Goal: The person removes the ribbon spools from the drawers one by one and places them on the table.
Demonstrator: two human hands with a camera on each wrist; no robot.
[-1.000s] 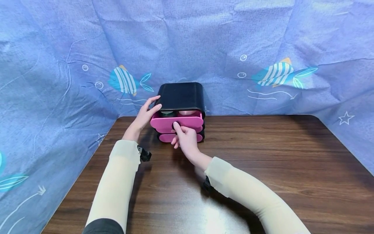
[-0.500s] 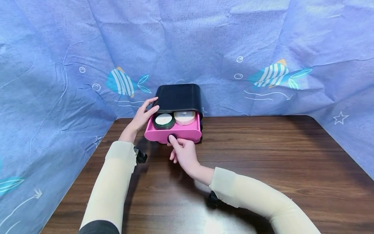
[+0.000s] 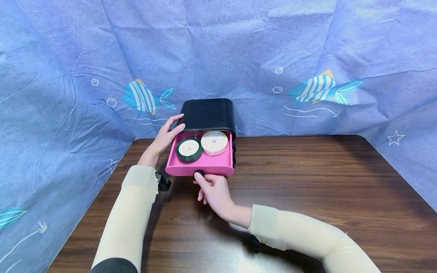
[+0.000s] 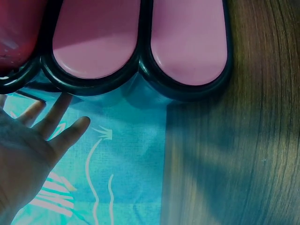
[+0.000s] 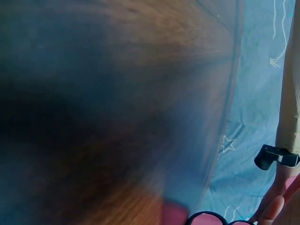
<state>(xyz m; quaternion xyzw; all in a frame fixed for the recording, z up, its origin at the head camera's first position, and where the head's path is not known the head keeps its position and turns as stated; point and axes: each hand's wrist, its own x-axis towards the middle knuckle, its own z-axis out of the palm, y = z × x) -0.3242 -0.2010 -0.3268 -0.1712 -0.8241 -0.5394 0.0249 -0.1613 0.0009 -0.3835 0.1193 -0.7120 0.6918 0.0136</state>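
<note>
A small black cabinet (image 3: 206, 113) stands at the back of the table, its pink top drawer (image 3: 218, 170) pulled well out. Inside lie two ribbon spools side by side, a dark green one (image 3: 189, 149) on the left and a pale pink one (image 3: 214, 142) on the right. My right hand (image 3: 217, 195) pinches the black knob (image 3: 198, 174) on the drawer's front. At the cabinet's left side, my left hand (image 3: 165, 136) rests with fingers spread, fingertips at the top edge. The left wrist view shows the pink fronts of the lower drawers (image 4: 192, 42), both closed.
Brown wood-grain table (image 3: 307, 182) stretches out on both sides and in front. A blue cloth (image 3: 239, 49) printed with fish hangs right behind the cabinet. A black wrist camera (image 3: 164, 182) sits on the left sleeve.
The top drawer has slid out toward me with my right hand on its knob, bringing both ribbon spools into view. My left hand has stayed at the cabinet's side.
</note>
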